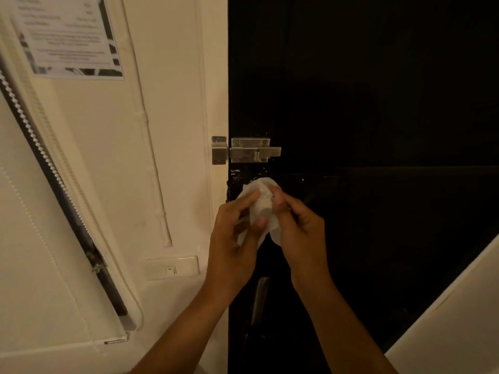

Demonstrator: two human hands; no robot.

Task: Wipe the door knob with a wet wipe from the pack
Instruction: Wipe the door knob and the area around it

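Left to right: a cream wall point(167, 103) carrying a posted notice point(67, 36) and a light switch point(170, 268); the door frame with a steel latch point(249, 150); then the dark door point(378, 103).

Below the latch, both hands meet at the door's edge. The left hand point(233, 238) pinches the wet wipe point(260, 203) between thumb and forefinger. The right hand point(299, 233) curls its fingers over the wipe's right side.

The wipe bulges into a rounded dome directly ahead of the fingertips, toward the door. The door knob itself is hidden; it probably lies under that dome, its axis pointing out from the door toward the viewer. Both hands are about equally near, the left one's thumb beneath the bundle. The pack is not in view.
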